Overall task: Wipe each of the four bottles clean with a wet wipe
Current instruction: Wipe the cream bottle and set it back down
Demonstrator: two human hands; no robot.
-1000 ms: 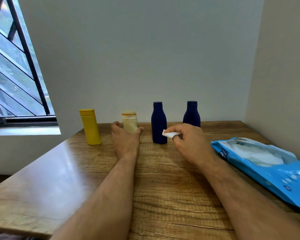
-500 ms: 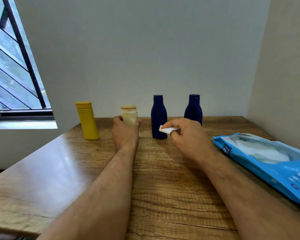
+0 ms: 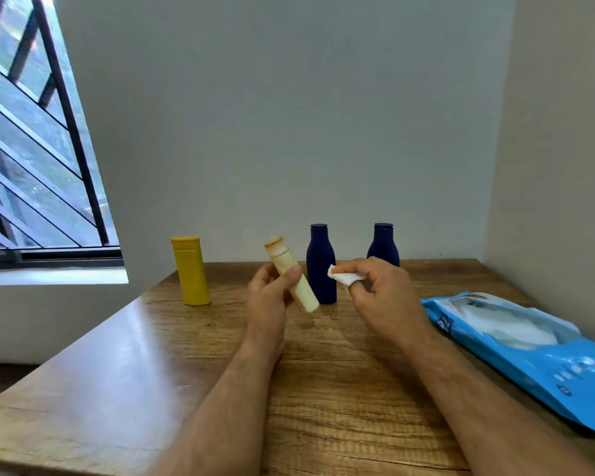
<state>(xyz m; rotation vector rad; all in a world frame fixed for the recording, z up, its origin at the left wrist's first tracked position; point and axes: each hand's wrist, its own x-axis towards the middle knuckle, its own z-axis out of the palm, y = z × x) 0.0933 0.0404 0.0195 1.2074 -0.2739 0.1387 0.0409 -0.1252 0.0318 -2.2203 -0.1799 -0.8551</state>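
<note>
Hands meet above a wooden tabletop (image 3: 124, 365) that we see from a head-worn camera; our left hand (image 3: 268, 297) forms a closed grip around a cream bottle (image 3: 291, 274), thumb across its front and fingers curled behind it, lifting it clear of the tabletop; the bottle tilts, its cap up and to the left, its base down and to the right, jutting past the thumb; our right hand (image 3: 382, 297) sits just to the right of it, fingers curled, pinching a small folded white wet wipe (image 3: 344, 278) between thumb and fingertips; the wipe is near the cream bottle but apart from it, with a gap between them. Three more bottles stand upright along the far side of the tabletop near the wall; a yellow bottle (image 3: 190, 269) stands to the left of the left hand; a dark blue bottle (image 3: 320, 262) stands just behind the gap between the hands; a second dark blue bottle (image 3: 383, 243) stands behind the right hand, its lower part hidden by the fingers. A blue wet-wipe pack (image 3: 529, 352) lies flat on the right side of the tabletop, well apart from both hands.
</note>
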